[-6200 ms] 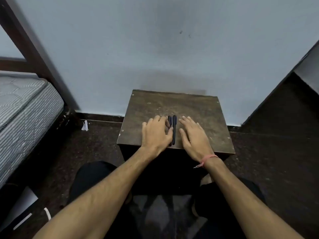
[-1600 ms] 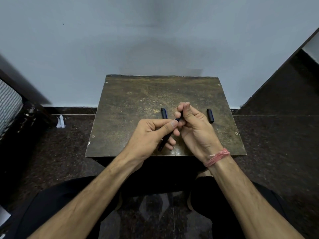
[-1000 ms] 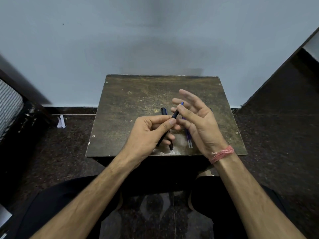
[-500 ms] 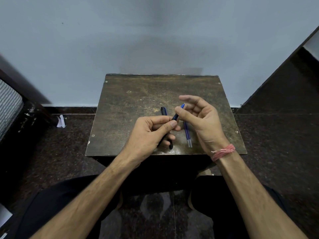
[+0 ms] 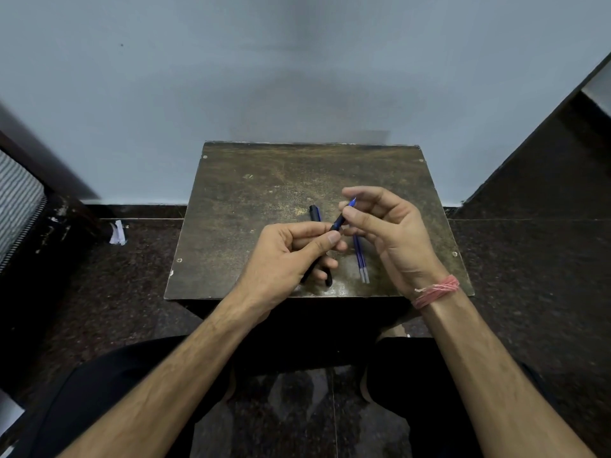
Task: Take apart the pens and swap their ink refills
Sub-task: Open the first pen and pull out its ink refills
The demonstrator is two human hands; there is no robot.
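Note:
My left hand (image 5: 287, 256) grips a black pen barrel (image 5: 336, 223) that slants up to the right above the small wooden table (image 5: 264, 180). A blue refill end (image 5: 352, 202) sticks out of the barrel's top. My right hand (image 5: 393, 236) pinches that end between thumb and forefinger. Two thin blue refills (image 5: 359, 257) lie side by side on the table between my hands. A second black pen (image 5: 314, 213) lies just left of them, its middle hidden behind my left fingers.
The table stands against a pale blue wall (image 5: 297, 77), its front edge close to my knees. A mattress edge (image 5: 16, 200) is at the far left, a scrap of white paper (image 5: 117, 233) lies on the dark floor, and a dark panel (image 5: 545, 166) rises on the right.
My right hand spread open one second ago, then curled back and closed its thumb and forefinger on the blue end. The left hand and barrel stayed put.

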